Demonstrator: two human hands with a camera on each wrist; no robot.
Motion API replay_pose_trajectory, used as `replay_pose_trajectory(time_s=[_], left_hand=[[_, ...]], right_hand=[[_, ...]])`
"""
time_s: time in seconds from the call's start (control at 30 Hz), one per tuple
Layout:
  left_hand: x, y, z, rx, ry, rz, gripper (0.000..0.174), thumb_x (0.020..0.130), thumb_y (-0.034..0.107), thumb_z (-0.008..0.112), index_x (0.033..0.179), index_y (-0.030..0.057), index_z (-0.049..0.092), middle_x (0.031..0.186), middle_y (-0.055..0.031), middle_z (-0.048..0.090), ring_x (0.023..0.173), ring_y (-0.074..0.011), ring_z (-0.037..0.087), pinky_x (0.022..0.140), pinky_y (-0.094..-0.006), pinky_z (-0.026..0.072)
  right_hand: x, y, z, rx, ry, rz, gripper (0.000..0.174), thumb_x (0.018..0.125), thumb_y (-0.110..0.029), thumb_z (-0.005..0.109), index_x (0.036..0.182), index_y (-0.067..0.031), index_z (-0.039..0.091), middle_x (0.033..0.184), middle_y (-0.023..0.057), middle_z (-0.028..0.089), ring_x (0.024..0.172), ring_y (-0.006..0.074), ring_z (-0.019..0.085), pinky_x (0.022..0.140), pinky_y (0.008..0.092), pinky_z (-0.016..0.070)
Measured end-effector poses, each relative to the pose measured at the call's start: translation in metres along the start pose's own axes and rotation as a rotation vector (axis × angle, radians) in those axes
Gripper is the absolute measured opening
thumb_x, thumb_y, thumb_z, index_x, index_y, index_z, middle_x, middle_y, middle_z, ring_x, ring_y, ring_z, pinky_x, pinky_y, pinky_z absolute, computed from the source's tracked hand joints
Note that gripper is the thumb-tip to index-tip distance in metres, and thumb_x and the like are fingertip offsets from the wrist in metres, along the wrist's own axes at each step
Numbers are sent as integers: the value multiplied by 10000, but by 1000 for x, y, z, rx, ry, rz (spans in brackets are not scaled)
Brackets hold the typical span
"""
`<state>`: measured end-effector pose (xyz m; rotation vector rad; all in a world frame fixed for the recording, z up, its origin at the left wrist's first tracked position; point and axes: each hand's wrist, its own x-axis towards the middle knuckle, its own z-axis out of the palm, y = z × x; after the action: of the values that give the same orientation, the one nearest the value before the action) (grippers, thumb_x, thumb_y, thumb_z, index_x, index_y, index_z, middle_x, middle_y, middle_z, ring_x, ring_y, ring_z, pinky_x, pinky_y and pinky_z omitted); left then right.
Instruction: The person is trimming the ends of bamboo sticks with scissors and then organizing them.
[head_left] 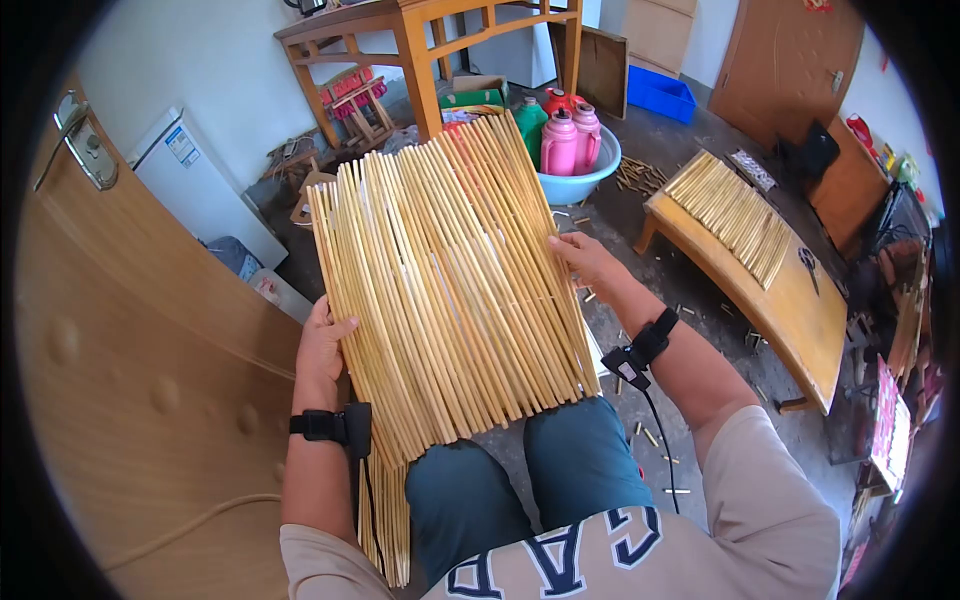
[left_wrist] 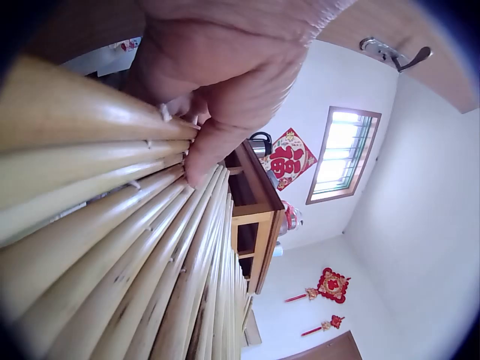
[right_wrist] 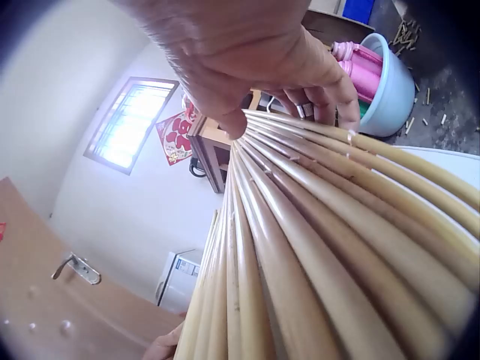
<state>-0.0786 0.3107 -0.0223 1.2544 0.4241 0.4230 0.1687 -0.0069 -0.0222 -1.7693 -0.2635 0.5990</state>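
A mat of thin straw-coloured sticks [head_left: 450, 285], tied side by side with string, is held up in front of the person's knees. My left hand [head_left: 322, 345] grips its left edge, thumb lying over the front face. At the opposite edge my right hand [head_left: 588, 262] holds on, with the thumb on the near side and the fingers going behind. Small string ties [left_wrist: 135, 184] show between the sticks in the left wrist view. Below the mat's lower left corner, more long sticks [head_left: 395, 520] hang beside the person's leg.
On the right, a low wooden table [head_left: 800, 325] bears another row of sticks [head_left: 725, 215] and scissors [head_left: 808, 268]. Cut stick pieces [head_left: 650, 437] litter the floor. A blue basin [head_left: 590, 188] holds pink flasks [head_left: 558, 142]. A wooden door [head_left: 150, 360] stands close on the left.
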Motion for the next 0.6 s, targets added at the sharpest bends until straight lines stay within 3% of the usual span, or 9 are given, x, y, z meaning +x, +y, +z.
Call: replay_pose_trajectory(time_s=[0.1, 0.13, 0.17, 0.23, 0.27, 0.43, 0.5, 0.53, 0.6], left_hand=[[-4, 2, 5, -11, -16, 9, 494, 739, -89, 577, 1209, -23, 440, 1110, -100, 570, 1002, -211, 566, 888, -315, 447], [-4, 2, 3, -10, -35, -3, 506, 735, -89, 580, 1216, -22, 437, 1116, -99, 567, 1010, -212, 563, 892, -318, 445], [-4, 2, 2, -8, -53, -14, 518, 732, -89, 583, 1223, -21, 433, 1123, -97, 564, 1019, -213, 559, 897, -321, 444], [-2, -2, -3, -16, -74, -33, 530, 726, -86, 590, 1227, -18, 431, 1127, -95, 561, 1026, -214, 555, 900, -325, 443], [-2, -4, -6, -21, -104, -58, 542, 720, -83, 598, 1231, -15, 430, 1131, -93, 559, 1033, -215, 552, 903, -328, 443], [-12, 1, 0, -85, -57, -52, 562, 720, -57, 608, 1246, 4, 422, 1135, -90, 554, 1032, -219, 551, 899, -333, 450], [-14, 5, 3, -138, -64, -48, 535, 751, -36, 585, 1256, 26, 420, 1130, -89, 554, 1024, -218, 555, 886, -338, 459], [-15, 9, 5, -141, -57, -40, 535, 751, -36, 585, 1256, 26, 420, 1130, -89, 554, 1024, -218, 555, 886, -338, 459], [-18, 16, 10, -194, -70, -72, 523, 784, -37, 545, 1281, 42, 405, 1134, -91, 553, 1012, -222, 559, 866, -339, 460]], right_hand=[[-14, 10, -2, -94, -37, 49, 816, 702, -534, 678, 1234, 34, 433, 1135, 166, 541, 1085, 247, 493, 731, 415, 473], [-19, 14, -2, -89, -86, 50, 888, 627, -512, 747, 1253, 30, 424, 1151, 183, 535, 1120, 255, 482, 791, 402, 461], [-25, 16, -3, -92, -87, 49, 888, 627, -512, 747, 1253, 30, 424, 1151, 183, 535, 1120, 255, 482, 791, 402, 461], [-39, 13, 3, -167, -134, -105, 891, 573, -444, 803, 1239, 28, 446, 1170, 199, 529, 1112, 256, 491, 847, 370, 440], [-31, 25, 4, -103, -101, -96, 797, 559, -350, 828, 1185, 23, 504, 1106, 181, 578, 1036, 238, 545, 864, 330, 429], [-37, 16, 8, -111, -78, -118, 595, 615, -263, 802, 1075, 32, 568, 964, 136, 643, 897, 215, 608, 831, 312, 442], [-40, 10, 8, -100, -22, -214, 407, 710, -136, 731, 1042, 32, 567, 920, 106, 633, 795, 167, 609, 726, 289, 482], [-41, 1, 8, -104, -30, -222, 407, 710, -136, 731, 1042, 32, 567, 920, 106, 633, 795, 167, 609, 726, 289, 482], [-41, -16, 7, 72, -121, -103, 272, 766, -117, 673, 976, 23, 573, 836, 84, 615, 717, 147, 595, 630, 281, 488]])
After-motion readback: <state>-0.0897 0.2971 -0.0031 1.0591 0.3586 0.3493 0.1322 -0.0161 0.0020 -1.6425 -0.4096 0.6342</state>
